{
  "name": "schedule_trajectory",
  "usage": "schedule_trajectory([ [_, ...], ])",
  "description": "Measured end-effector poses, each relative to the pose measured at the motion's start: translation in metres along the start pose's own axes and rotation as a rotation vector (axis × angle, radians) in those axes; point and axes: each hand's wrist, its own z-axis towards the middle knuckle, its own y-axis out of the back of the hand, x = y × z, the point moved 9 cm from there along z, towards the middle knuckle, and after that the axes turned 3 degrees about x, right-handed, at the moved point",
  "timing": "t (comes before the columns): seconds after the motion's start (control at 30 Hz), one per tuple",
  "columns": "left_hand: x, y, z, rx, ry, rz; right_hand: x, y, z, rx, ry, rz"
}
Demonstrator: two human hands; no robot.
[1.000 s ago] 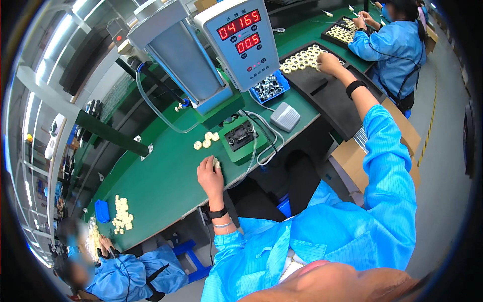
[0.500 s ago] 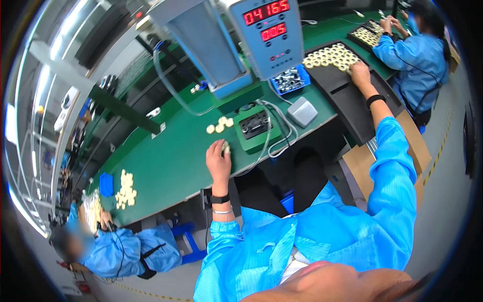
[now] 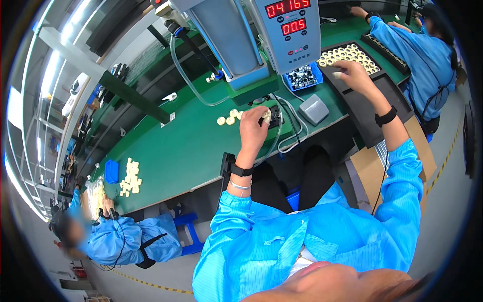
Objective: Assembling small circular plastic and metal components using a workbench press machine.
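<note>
A long green counter [image 3: 166,156] runs from the near left to the far right of a workshop, with strip lights and dark shelving along its far side. The left hand [image 3: 253,132] rests over a small black fixture [image 3: 274,115] on the counter, its fingers [image 3: 262,120] curled around a cream ring [image 3: 267,115] at the fixture's top. A few loose cream rings [image 3: 227,119] lie just left of that hand. The right hand [image 3: 354,75] hovers above a black tray [image 3: 385,93] filled with rows of cream rings, its fingers pinched on one pale ring [image 3: 336,75]. Behind the fixture stands a grey-blue machine [image 3: 236,40] with red number displays, a clear hose looping from it, and a blue bin of metal parts [image 3: 302,76] beside its base. A grey pedal-like box [image 3: 313,108] sits right of the fixture. At the near left another person in blue works beside a heap of cream pieces [image 3: 131,176] and a small blue tub [image 3: 111,172]; a third person in blue bends over trays at the far right.
</note>
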Motion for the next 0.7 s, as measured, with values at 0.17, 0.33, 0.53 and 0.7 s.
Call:
schedule_trajectory([
  [0.17, 0.002, -0.001, -0.011, 0.015, -0.012, 0.072, 0.040, -0.038, 0.029, 0.094, 0.083, 0.043],
  [0.33, -0.015, 0.005, -0.017, 0.055, -0.152, 0.250, 0.025, -0.144, 0.065, 0.327, 0.187, -0.267],
  [0.53, 0.075, 0.056, -0.032, -0.020, 0.153, 0.581, -0.010, -0.165, 0.082, 0.176, 0.055, -0.427],
  [0.7, 0.130, 0.055, -0.025, 0.156, 0.294, 0.639, 0.001, -0.135, 0.069, 0.087, -0.222, 0.379],
])
